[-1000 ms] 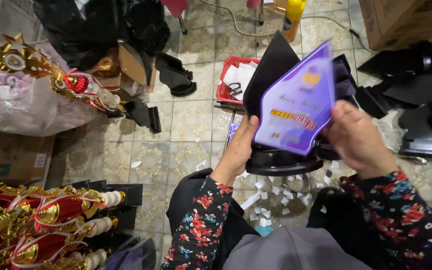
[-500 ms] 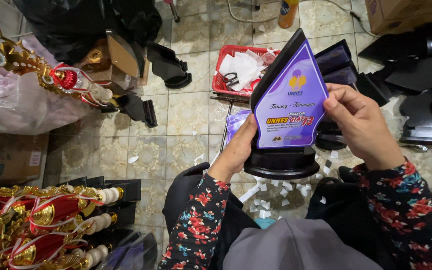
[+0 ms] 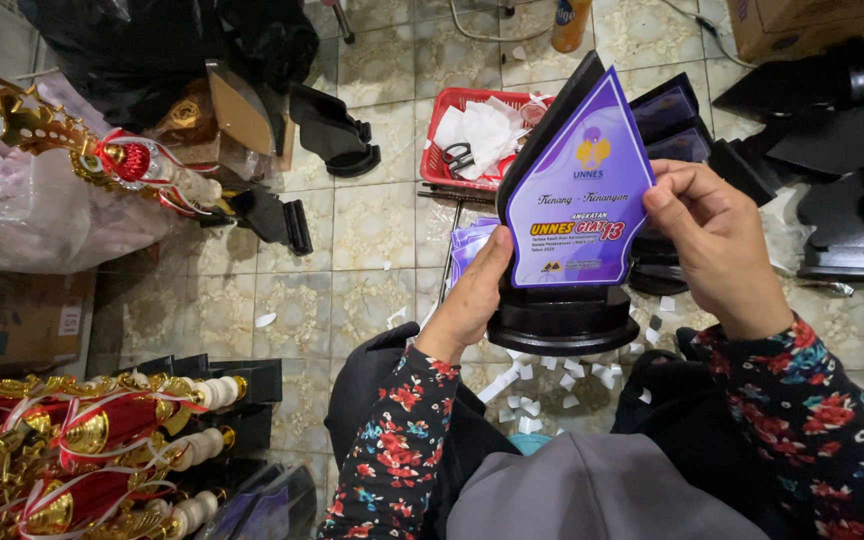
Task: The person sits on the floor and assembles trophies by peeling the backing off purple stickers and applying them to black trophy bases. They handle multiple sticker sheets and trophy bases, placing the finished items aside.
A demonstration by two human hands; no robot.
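I hold a pointed purple plaque [image 3: 580, 190] with printed lettering, set upright on a black round base [image 3: 562, 322]. My left hand [image 3: 472, 295] grips the plaque's lower left edge and the base. My right hand [image 3: 717, 245] grips its right edge, thumb on the purple face. A black backing piece stands behind the purple panel. Both sleeves are dark with red flowers.
A red basket [image 3: 452, 140] with white paper and scissors sits on the tiled floor beyond. Black plaque stands [image 3: 332, 135] and bases lie around, more at right [image 3: 832, 150]. Gold and red trophies [image 3: 72, 450] lie lower left, another upper left [image 3: 72, 150]. White paper scraps [image 3: 532, 385] litter the floor.
The plaque has turned from a tilted angle to face me squarely. My right hand slid to its right edge; my left stays at the base.
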